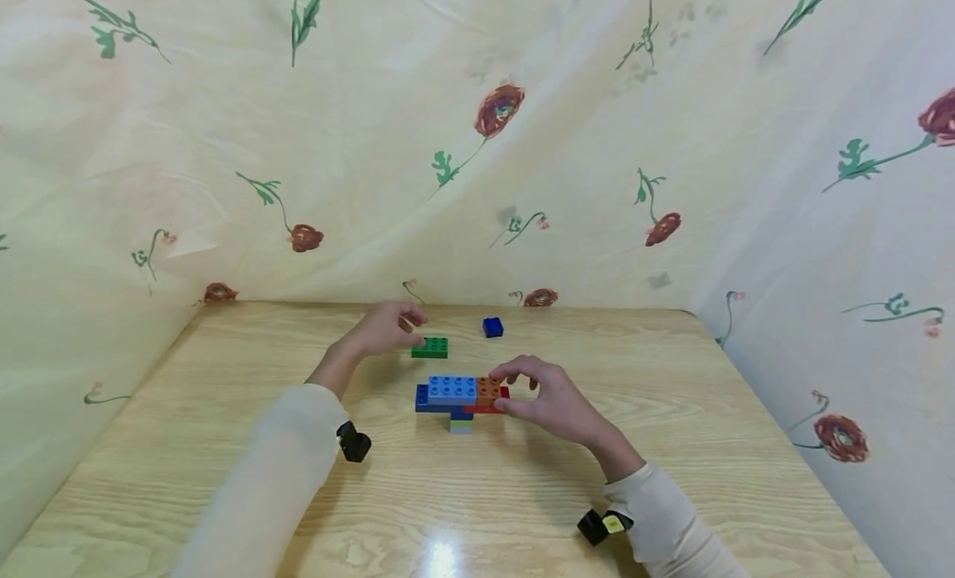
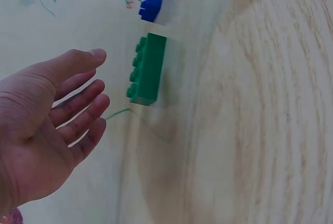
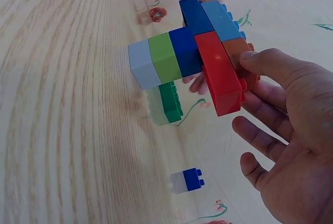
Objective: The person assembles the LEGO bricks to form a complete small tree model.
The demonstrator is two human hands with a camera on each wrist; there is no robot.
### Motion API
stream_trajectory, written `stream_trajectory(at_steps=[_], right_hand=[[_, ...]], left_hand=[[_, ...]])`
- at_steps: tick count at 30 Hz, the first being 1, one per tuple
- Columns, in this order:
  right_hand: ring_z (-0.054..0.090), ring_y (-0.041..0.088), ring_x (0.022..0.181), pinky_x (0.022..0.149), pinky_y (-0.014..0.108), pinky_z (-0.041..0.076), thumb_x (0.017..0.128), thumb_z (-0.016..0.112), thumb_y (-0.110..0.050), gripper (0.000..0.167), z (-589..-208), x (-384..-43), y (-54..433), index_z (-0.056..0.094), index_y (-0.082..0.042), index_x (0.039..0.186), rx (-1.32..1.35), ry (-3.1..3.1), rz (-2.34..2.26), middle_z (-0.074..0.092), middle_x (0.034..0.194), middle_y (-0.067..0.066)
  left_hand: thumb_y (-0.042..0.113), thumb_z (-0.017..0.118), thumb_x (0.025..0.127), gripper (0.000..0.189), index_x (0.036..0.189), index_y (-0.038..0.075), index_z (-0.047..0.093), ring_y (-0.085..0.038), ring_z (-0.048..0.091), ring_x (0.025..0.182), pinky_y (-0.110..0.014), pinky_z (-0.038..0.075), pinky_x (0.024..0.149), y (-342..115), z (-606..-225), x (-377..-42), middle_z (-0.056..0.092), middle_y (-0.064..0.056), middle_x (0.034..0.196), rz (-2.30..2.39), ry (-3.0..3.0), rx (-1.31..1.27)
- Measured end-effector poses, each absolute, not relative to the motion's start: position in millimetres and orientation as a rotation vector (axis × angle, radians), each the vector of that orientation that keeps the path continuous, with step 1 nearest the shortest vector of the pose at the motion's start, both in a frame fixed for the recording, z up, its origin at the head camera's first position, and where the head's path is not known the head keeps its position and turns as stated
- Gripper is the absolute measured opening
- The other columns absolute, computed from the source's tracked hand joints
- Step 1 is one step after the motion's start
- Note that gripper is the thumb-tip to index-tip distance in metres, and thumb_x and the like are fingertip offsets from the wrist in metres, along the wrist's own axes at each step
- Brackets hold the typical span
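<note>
Right hand pinches orange brick atop red brick; green brick beyond.

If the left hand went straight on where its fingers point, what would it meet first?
Probably the green brick, ahead of the left hand in its wrist view, though depth is unclear: the hand may clear it.

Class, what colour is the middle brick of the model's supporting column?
The middle brick is light green, clearest in the right wrist view.
</note>
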State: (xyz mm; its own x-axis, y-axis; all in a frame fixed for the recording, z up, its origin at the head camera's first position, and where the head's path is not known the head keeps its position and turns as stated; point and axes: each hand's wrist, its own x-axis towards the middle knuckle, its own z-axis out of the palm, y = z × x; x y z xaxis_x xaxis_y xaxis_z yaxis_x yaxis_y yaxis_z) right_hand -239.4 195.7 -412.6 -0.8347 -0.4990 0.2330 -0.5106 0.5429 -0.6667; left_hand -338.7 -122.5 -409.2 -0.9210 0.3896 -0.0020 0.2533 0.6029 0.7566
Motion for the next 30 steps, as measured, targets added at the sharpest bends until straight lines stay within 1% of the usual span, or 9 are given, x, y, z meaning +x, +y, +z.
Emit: stream_trajectory(at_steps=[7,11,16,17,20,25,30], right_hand=[[0.059,0.020,0.103,0.085,0.046,0.051,0.091,0.080,-0.023,0.032,-412,-240,194,0.072,-0.024,0.122,0.903,-2.748,1.172,0.072,0.114,-0.009],[0.059,0.018,0.103,0.084,0.045,0.051,0.091,0.080,-0.023,0.032,-413,-240,194,0.072,-0.024,0.122,0.914,-2.751,1.171,0.072,0.114,-0.008],[0.060,0.021,0.103,0.084,0.047,0.051,0.091,0.080,-0.022,0.032,-413,-239,194,0.072,-0.023,0.122,0.910,-2.752,1.178,0.072,0.114,-0.008],[0.060,0.020,0.103,0.084,0.047,0.051,0.091,0.079,-0.022,0.032,-413,-239,194,0.072,-0.023,0.122,0.910,-2.752,1.178,0.072,0.114,-0.008],[0.060,0.024,0.104,0.085,0.048,0.051,0.091,0.079,-0.022,0.032,-413,-240,193,0.072,-0.023,0.122,0.914,-2.755,1.181,0.072,0.114,-0.007],[0.061,0.032,0.106,0.085,0.046,0.051,0.091,0.079,-0.023,0.032,-414,-239,194,0.072,-0.023,0.122,0.913,-2.760,1.193,0.071,0.114,-0.007],[0.060,0.029,0.105,0.084,0.046,0.051,0.091,0.080,-0.022,0.032,-414,-238,196,0.072,-0.024,0.122,0.915,-2.742,1.186,0.071,0.114,-0.009]], left_hand=[[0.013,0.076,0.092,0.044,0.132,0.000,0.064,-0.035,0.061,0.122,-0.048,0.051,0.107,-125,-425,-343,0.066,-0.018,0.132,1.196,2.639,0.473],[0.012,0.077,0.091,0.043,0.130,0.002,0.065,-0.031,0.061,0.117,-0.046,0.051,0.105,-126,-433,-343,0.066,-0.016,0.129,1.187,2.640,0.442],[0.012,0.076,0.090,0.039,0.127,0.005,0.068,-0.024,0.058,0.105,-0.036,0.050,0.094,-126,-443,-344,0.067,-0.011,0.117,1.201,2.664,0.378],[0.012,0.076,0.090,0.038,0.126,0.005,0.068,-0.023,0.058,0.103,-0.034,0.050,0.092,-126,-444,-344,0.067,-0.011,0.115,1.209,2.668,0.371],[0.013,0.076,0.090,0.036,0.124,0.004,0.069,-0.022,0.058,0.099,-0.031,0.049,0.087,-127,-447,-345,0.067,-0.011,0.111,1.223,2.679,0.356],[0.014,0.077,0.091,0.034,0.123,0.004,0.070,-0.021,0.059,0.098,-0.029,0.049,0.084,-128,-450,-343,0.068,-0.010,0.109,1.249,2.680,0.358],[0.016,0.076,0.092,0.035,0.124,0.004,0.070,-0.022,0.063,0.100,-0.031,0.052,0.085,-130,-447,-337,0.070,-0.011,0.111,1.290,2.682,0.377]])
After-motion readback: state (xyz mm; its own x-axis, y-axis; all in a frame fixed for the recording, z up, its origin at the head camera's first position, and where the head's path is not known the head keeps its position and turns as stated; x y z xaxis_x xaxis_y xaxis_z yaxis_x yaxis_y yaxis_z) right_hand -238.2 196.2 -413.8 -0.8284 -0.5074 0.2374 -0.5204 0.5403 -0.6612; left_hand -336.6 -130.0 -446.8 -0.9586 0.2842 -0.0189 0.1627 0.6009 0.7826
